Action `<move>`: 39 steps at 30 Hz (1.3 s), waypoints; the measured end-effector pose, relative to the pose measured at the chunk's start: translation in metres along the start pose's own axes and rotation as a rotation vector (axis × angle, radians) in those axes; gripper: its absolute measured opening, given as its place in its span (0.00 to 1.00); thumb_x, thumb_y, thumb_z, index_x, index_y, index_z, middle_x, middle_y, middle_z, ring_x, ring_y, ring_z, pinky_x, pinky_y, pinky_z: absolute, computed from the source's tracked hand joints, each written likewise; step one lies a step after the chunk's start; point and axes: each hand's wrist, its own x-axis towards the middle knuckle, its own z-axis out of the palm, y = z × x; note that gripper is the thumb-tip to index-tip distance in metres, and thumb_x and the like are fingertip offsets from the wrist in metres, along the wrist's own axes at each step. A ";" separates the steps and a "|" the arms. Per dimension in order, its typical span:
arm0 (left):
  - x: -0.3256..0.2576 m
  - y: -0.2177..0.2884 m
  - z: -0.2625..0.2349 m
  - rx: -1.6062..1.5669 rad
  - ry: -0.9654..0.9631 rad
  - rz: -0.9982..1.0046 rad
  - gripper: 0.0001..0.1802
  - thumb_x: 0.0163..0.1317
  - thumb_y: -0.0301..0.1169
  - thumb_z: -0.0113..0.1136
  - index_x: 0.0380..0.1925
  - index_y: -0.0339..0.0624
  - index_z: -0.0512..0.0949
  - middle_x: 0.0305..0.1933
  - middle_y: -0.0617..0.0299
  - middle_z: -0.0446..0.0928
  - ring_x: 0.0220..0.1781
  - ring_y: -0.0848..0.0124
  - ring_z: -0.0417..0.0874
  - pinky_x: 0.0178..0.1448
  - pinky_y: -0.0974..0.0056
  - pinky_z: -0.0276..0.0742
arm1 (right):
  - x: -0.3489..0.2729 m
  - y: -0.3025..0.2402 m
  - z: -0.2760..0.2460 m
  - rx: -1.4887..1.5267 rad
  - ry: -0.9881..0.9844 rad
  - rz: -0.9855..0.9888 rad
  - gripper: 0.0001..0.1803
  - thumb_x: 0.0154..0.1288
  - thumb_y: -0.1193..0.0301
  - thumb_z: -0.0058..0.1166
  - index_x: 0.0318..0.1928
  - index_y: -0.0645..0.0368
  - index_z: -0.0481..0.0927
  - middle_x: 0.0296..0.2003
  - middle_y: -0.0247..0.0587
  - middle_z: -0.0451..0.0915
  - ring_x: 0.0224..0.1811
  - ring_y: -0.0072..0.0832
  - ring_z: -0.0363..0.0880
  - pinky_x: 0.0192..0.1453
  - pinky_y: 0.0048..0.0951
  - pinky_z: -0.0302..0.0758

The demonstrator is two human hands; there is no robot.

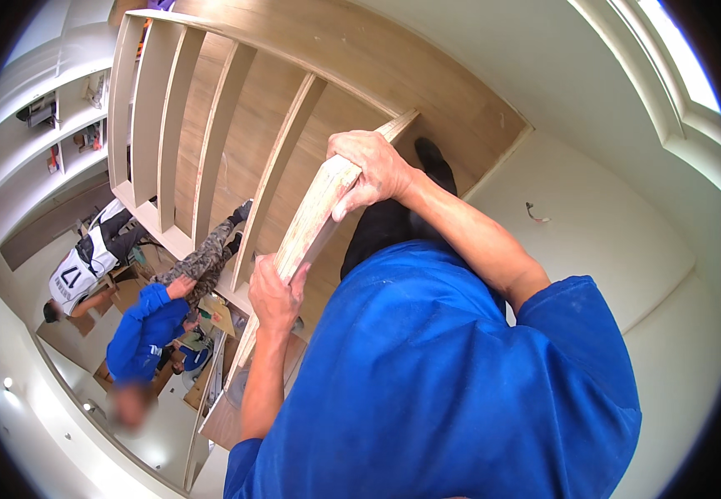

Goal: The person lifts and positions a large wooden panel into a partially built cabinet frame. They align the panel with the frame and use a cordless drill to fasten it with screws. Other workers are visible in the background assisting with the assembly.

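- Blue shirt [452,374]: worn by the person; nearest the camera.
- Right hand [377,170]: grasps the board [310,218] along its upper edge — fingers over the top, thumb on the near side.
- Left hand [275,295]: grasps the same edge, lower in view.
- Board: positioned at the near end of the slatted frame [282,154], in front of the person.
- Frame: rests on the wood floor [464,91] — slats roughly parallel.
- Co-workers: white vest [73,276], blue top [140,333]; beyond the frame's left.
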 end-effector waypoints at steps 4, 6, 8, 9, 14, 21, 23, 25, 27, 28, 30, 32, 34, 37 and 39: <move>0.002 0.000 -0.002 -0.037 -0.032 -0.032 0.31 0.62 0.42 0.81 0.54 0.37 0.74 0.43 0.45 0.79 0.43 0.41 0.84 0.48 0.44 0.79 | 0.001 -0.011 -0.009 0.030 -0.130 0.120 0.45 0.42 0.35 0.82 0.47 0.58 0.82 0.40 0.46 0.83 0.45 0.49 0.83 0.51 0.48 0.77; 0.001 -0.002 -0.002 -0.034 -0.019 -0.021 0.31 0.62 0.41 0.81 0.53 0.38 0.73 0.43 0.45 0.79 0.43 0.41 0.83 0.48 0.44 0.79 | -0.006 -0.007 -0.016 -0.019 -0.173 0.182 0.50 0.47 0.34 0.80 0.57 0.59 0.80 0.52 0.50 0.83 0.59 0.50 0.81 0.63 0.50 0.75; -0.001 -0.001 -0.001 -0.034 -0.011 -0.015 0.30 0.61 0.41 0.81 0.53 0.38 0.73 0.42 0.46 0.78 0.43 0.41 0.83 0.47 0.44 0.78 | -0.032 0.011 -0.023 -0.133 -0.165 0.191 0.56 0.52 0.33 0.76 0.70 0.60 0.76 0.67 0.55 0.79 0.74 0.52 0.74 0.77 0.53 0.69; 0.000 -0.002 -0.002 -0.034 -0.008 -0.007 0.30 0.61 0.40 0.81 0.53 0.38 0.73 0.42 0.46 0.78 0.43 0.41 0.83 0.47 0.44 0.78 | -0.051 0.022 -0.033 -0.095 -0.279 0.415 0.64 0.58 0.31 0.71 0.82 0.61 0.63 0.82 0.57 0.62 0.87 0.54 0.56 0.89 0.55 0.54; 0.002 0.001 -0.002 -0.038 -0.009 -0.003 0.30 0.61 0.40 0.81 0.53 0.38 0.73 0.42 0.46 0.78 0.43 0.41 0.82 0.47 0.43 0.77 | -0.109 0.054 -0.025 -0.124 -0.157 0.555 0.48 0.76 0.48 0.63 0.84 0.61 0.61 0.85 0.55 0.57 0.89 0.49 0.54 0.90 0.47 0.55; -0.003 -0.003 -0.003 -0.035 -0.040 -0.016 0.31 0.62 0.42 0.80 0.54 0.35 0.73 0.45 0.44 0.78 0.44 0.40 0.82 0.48 0.43 0.77 | -0.106 0.059 -0.012 -0.273 0.046 0.434 0.35 0.70 0.68 0.71 0.75 0.61 0.76 0.73 0.53 0.78 0.77 0.47 0.77 0.79 0.42 0.75; -0.004 -0.005 -0.001 -0.026 -0.044 -0.016 0.31 0.63 0.43 0.80 0.53 0.35 0.73 0.45 0.43 0.78 0.44 0.40 0.82 0.48 0.43 0.78 | -0.107 0.067 -0.014 -0.282 0.055 0.396 0.33 0.69 0.69 0.71 0.72 0.62 0.79 0.69 0.53 0.82 0.73 0.48 0.81 0.75 0.42 0.79; -0.007 -0.008 0.000 -0.010 -0.042 -0.014 0.31 0.64 0.44 0.79 0.53 0.34 0.73 0.45 0.43 0.78 0.44 0.41 0.82 0.47 0.43 0.78 | -0.108 0.071 -0.014 -0.298 0.061 0.375 0.31 0.68 0.69 0.72 0.69 0.63 0.82 0.66 0.53 0.85 0.69 0.47 0.84 0.72 0.42 0.81; -0.008 -0.010 0.001 -0.017 -0.044 -0.020 0.31 0.64 0.44 0.79 0.53 0.34 0.73 0.45 0.44 0.78 0.43 0.41 0.82 0.46 0.43 0.78 | -0.108 0.071 -0.013 -0.319 0.062 0.371 0.29 0.67 0.70 0.72 0.67 0.63 0.83 0.63 0.52 0.87 0.67 0.47 0.86 0.70 0.42 0.83; -0.009 -0.010 0.001 -0.020 -0.043 -0.024 0.31 0.64 0.44 0.78 0.53 0.34 0.73 0.44 0.44 0.77 0.42 0.41 0.82 0.46 0.43 0.78 | -0.108 0.071 -0.012 -0.317 0.067 0.369 0.28 0.67 0.70 0.72 0.67 0.63 0.84 0.63 0.52 0.87 0.67 0.47 0.86 0.70 0.42 0.83; -0.008 -0.008 -0.001 -0.027 -0.044 -0.036 0.29 0.64 0.42 0.80 0.52 0.36 0.74 0.44 0.45 0.77 0.43 0.40 0.83 0.46 0.42 0.78 | -0.108 0.069 -0.011 -0.314 0.078 0.365 0.28 0.68 0.71 0.71 0.67 0.64 0.84 0.63 0.52 0.87 0.66 0.47 0.86 0.70 0.42 0.83; -0.009 -0.007 -0.001 -0.025 -0.046 -0.051 0.29 0.63 0.42 0.80 0.51 0.36 0.74 0.44 0.45 0.77 0.44 0.39 0.83 0.45 0.42 0.78 | -0.109 0.071 -0.012 -0.309 0.065 0.358 0.27 0.68 0.71 0.71 0.66 0.64 0.84 0.63 0.53 0.87 0.67 0.47 0.86 0.70 0.42 0.83; -0.011 -0.008 0.001 -0.019 -0.049 -0.064 0.29 0.63 0.43 0.80 0.51 0.36 0.74 0.44 0.45 0.77 0.44 0.39 0.83 0.45 0.42 0.78 | -0.108 0.070 -0.013 -0.291 0.064 0.351 0.27 0.68 0.72 0.71 0.66 0.64 0.84 0.62 0.54 0.87 0.67 0.47 0.86 0.71 0.42 0.83; -0.009 -0.009 -0.001 0.005 -0.039 -0.045 0.29 0.64 0.43 0.78 0.51 0.35 0.73 0.43 0.45 0.76 0.42 0.41 0.81 0.46 0.44 0.77 | -0.105 0.066 -0.013 -0.270 0.089 0.350 0.27 0.68 0.71 0.72 0.65 0.65 0.84 0.61 0.55 0.87 0.66 0.48 0.86 0.70 0.42 0.83; -0.009 -0.011 0.001 -0.005 -0.041 -0.049 0.28 0.64 0.42 0.78 0.51 0.36 0.73 0.43 0.45 0.76 0.42 0.40 0.81 0.46 0.43 0.77 | -0.102 0.060 -0.011 -0.288 0.116 0.356 0.28 0.65 0.68 0.74 0.64 0.66 0.84 0.60 0.56 0.87 0.65 0.49 0.86 0.68 0.42 0.84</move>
